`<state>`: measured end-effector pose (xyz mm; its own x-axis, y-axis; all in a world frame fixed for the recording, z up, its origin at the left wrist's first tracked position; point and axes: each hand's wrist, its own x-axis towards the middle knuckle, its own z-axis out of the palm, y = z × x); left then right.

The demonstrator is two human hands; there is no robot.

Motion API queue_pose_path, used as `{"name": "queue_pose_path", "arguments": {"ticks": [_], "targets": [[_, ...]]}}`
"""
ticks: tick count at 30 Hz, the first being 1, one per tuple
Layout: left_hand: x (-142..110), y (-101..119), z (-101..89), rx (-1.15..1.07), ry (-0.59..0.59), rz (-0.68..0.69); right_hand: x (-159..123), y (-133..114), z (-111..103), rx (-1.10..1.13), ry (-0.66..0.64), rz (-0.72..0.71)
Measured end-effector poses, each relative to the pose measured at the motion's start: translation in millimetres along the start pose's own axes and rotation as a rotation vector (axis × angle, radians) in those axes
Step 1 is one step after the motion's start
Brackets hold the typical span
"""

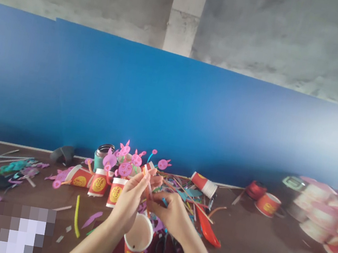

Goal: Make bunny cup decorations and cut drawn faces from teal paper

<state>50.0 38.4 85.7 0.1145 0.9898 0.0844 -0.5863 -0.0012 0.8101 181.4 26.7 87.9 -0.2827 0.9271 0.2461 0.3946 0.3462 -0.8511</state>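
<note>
My left hand (133, 191) is closed, its fingertips pinching a thin pale pink and orange strip (149, 187) that looks like a straw. Close by on the right, my right hand (171, 212) is closed around the lower part of the same strip. A small blue piece (164, 202) shows at its fingers; whether it is held, I cannot tell. Just below both hands stands a red and white paper cup (139, 235), its open top towards me. Black-handled scissors (160, 249) lie beside the cup, partly under my right forearm.
Behind my hands, red paper cups (98, 184) carry pink cut-out faces (125, 169) on stems. A teal jar (99, 159) stands there. Coloured scraps, a yellow strip (77, 217) and a red balloon-like piece (207, 226) litter the table. Decorated cups (318, 218) stand stacked at right, before a blue partition (171, 114).
</note>
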Motion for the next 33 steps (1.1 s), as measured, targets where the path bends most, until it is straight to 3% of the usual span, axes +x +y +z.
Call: {"name": "queue_pose_path", "arguments": {"ticks": [11,18,23,28,31,33], "targets": [[-2,1,1.6,-0.096,-0.012,-0.056,-1,0,-4,-0.040,-0.028,0.014],[-2,10,5.9,-0.183,0.083,-0.039,-2,-2,-11,0.020,-0.004,0.086],[5,10,2.5,-0.251,0.174,-0.066,0,-6,-14,0.185,0.229,0.075],[5,6,2.6,-0.252,0.134,-0.159,2,-6,-13,0.486,0.521,0.075],[4,7,1.2,-0.145,0.146,-0.167,3,-2,-21,0.568,0.752,0.011],[4,7,-1.6,0.026,0.178,-0.107,2,0,-31,0.508,0.845,-0.006]]}}
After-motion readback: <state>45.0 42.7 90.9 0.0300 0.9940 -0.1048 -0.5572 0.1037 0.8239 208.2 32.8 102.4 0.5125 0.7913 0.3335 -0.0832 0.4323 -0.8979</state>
